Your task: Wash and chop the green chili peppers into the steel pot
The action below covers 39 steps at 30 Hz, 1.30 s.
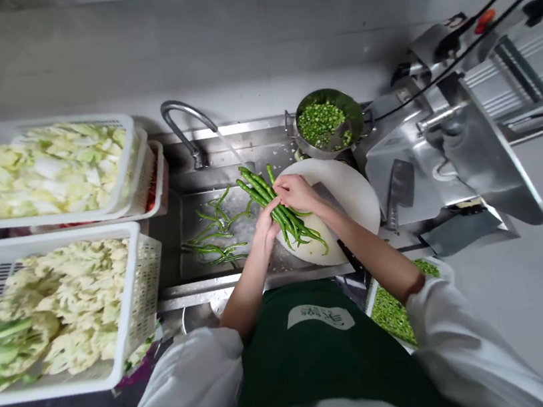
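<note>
One bundle of long green beans [288, 220] is held slantwise above a white round cutting board [357, 185], its lower tips spreading over the board's near left part. The left hand [266, 219] holds the bundle from the left, thumb across the beans; the rest of its fingers are largely hidden beneath, so their grip cannot be traced fully. The right hand [296, 192] is at the bundle's upper right side, fingers bent and narrowly gathered against the beans. Whether those fingertips pinch a single bean cannot be told.

A grey blade [328, 197] lies on the board, partly covered by the right forearm; its handle is hard to make out. Left of the hands, loose beans [211, 247] lie scattered in a metal sink [191, 205], where a thin stream runs from a curved tap [198, 111]. Behind the board, a metal pot [353, 108] holds chopped green pieces. A cleaver [404, 181] rests to the right, beside a metal machine [487, 153] cut off by the picture's edge.

Below the right arm, a white container [445, 270] of chopped greens is half hidden by the arm and the green apron [274, 365], whose small lettering is unreadable. At far left, a basket [147, 285] holds cauliflower, cut off at its side, and another basket [130, 157] holds pale cut leaves, stacked over containers whose red contents barely show.
</note>
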{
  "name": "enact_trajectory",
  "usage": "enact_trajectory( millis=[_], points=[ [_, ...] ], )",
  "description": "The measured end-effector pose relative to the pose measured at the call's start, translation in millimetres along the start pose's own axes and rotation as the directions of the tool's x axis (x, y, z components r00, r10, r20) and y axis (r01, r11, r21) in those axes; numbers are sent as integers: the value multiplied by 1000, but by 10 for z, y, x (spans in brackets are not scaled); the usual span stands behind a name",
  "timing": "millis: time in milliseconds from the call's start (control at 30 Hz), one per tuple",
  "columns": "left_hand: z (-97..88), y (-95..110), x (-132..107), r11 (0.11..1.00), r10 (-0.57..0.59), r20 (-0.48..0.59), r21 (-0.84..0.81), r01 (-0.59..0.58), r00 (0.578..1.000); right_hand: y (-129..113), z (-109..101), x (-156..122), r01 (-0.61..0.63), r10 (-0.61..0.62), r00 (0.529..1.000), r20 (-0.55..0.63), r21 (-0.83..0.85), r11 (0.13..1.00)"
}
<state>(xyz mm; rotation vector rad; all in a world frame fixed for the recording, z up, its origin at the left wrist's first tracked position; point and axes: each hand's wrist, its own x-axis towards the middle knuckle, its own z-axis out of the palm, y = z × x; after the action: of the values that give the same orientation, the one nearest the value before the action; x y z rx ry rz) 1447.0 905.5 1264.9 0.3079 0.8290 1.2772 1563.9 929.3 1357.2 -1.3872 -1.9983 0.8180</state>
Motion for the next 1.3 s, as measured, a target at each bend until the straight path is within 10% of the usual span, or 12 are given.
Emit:
enact_trajectory(
  millis=[133,333,767,1033,1300],
  points=[
    [-269,243,25,983,123,-134,-116,-139,983,-166,171,-196,198,-187,979,80,-163,967],
    [-487,567,-35,952,211,-176,-186,-243,961,-190,523,-273,204,-126,967,222,-376,904],
    [-929,1066,-90,936,224,-185,-232,-264,957,-407,1107,-47,109,-85,987,-134,182,977],
    [-1117,1301,-173,895,353,-204,-210,-393,913,-694,1386,-63,213,-202,977,72,-209,955],
    [-1232,1469,-168,883,401,-174,-187,-430,899,-587,1744,186,57,-54,998,-32,85,995]
  ],
)
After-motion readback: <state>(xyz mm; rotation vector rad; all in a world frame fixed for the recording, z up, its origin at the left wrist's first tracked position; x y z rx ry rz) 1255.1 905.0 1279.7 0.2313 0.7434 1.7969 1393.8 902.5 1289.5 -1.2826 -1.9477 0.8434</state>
